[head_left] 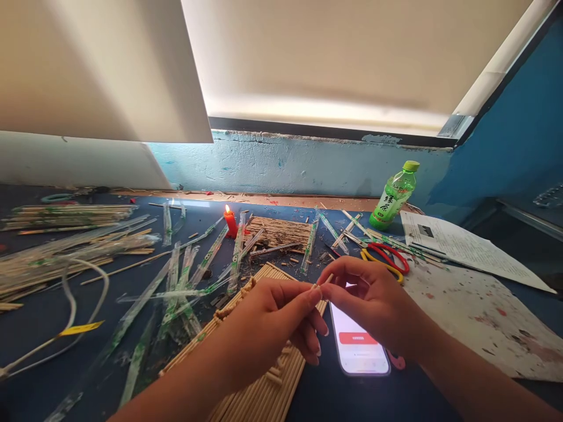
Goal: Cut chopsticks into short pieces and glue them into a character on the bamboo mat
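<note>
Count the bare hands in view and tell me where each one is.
2: the left hand, above the panel of sticks, and the right hand, partly covering the upper end of the phone. No other hand shows.

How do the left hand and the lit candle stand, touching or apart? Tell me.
Apart. The head view shows a plain gap, with a clear plastic strip lying between the left hand and the lit candle.

The stick panel (259, 404) is striped pale tan; the tabletop (319, 398) dark blue; the candle (229, 224) red; the wrappers (310, 246) clear with green print; the bottle (391, 202) green with a yellow-green cap (410, 166); the scissor handles (389, 248) red and yellow; the sheet (470, 328) off-white with reddish and dark blotches.
</note>
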`<state>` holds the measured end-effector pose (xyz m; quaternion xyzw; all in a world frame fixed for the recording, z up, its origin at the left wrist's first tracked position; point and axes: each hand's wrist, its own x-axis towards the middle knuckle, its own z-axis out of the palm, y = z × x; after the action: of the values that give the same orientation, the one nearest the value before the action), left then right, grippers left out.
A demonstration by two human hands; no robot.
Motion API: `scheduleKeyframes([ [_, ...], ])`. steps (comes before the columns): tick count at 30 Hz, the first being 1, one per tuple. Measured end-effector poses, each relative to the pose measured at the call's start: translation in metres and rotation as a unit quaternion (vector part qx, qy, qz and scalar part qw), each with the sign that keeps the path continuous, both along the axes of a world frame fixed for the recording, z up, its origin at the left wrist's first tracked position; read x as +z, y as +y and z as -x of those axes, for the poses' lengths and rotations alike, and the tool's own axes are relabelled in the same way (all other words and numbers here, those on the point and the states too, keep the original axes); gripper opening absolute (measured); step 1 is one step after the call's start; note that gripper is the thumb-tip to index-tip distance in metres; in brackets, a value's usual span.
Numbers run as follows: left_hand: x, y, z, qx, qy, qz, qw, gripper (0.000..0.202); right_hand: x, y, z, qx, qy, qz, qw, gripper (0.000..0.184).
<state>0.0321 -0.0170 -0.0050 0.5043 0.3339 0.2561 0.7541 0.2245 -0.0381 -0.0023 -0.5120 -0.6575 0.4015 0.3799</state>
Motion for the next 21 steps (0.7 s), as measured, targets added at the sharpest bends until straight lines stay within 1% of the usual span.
scheduleKeyframes([
  [3,0.005,-0.003,0.001,-0.001,0.055,-0.057,0.997,0.041,0.000,0.001,0.001,0.003,0.012,0.029,1.000,0.010],
  [5,0.007,-0.003,0.002,0.003,0.079,-0.076,0.994,0.041,0.000,0.002,0.001,0.006,0.023,0.035,0.999,0.010],
  [12,0.006,-0.003,0.000,0.002,0.073,-0.088,0.993,0.035,-0.002,0.004,0.001,0.031,0.043,0.040,0.998,0.012],
  [15,0.008,-0.003,0.001,0.000,0.102,-0.095,0.990,0.035,-0.001,0.004,0.000,0.026,0.025,0.037,0.999,0.010],
  [17,0.009,-0.002,0.006,-0.005,0.158,-0.124,0.980,0.035,0.001,0.005,-0.001,0.020,0.017,0.028,0.999,0.010],
  [18,0.009,-0.001,0.009,-0.006,0.192,-0.154,0.969,0.034,0.001,0.005,-0.002,0.015,0.016,0.025,0.999,0.010],
  [21,0.009,0.001,0.021,-0.019,0.283,-0.275,0.919,0.030,0.003,0.007,-0.006,0.002,0.011,0.021,1.000,0.013],
])
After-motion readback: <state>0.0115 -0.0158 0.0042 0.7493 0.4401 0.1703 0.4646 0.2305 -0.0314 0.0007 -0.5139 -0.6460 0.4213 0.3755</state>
